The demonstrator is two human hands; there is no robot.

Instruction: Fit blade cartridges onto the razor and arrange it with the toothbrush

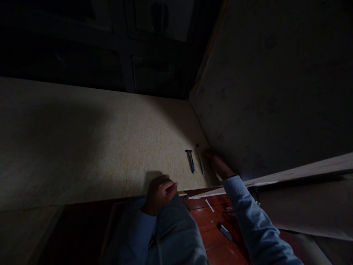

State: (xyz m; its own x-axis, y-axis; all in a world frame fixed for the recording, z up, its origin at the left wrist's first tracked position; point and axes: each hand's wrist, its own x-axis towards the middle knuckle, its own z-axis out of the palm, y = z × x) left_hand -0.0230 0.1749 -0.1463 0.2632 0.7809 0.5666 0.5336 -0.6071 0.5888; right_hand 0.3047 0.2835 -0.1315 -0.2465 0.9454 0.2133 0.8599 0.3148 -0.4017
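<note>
- Nearest me, my grey-blue cloth trousers, above a glossy red-brown floor.
- My left hand, in a blue sleeve, is at the near edge of the mottled beige ledge, fingers curled inward and drawn together; I cannot tell whether it touches the surface.
- Beyond it to the right, a dark T-shaped razor with a slim handle lies on the ledge.
- Just right of that, a thin grey toothbrush-like stick with a dark tip lies nearly parallel.
- My right hand is beside the stick, near the dim floral-patterned wall; shadow hides its grip, so I cannot tell.
- Farthest, a dark-framed window.
</note>
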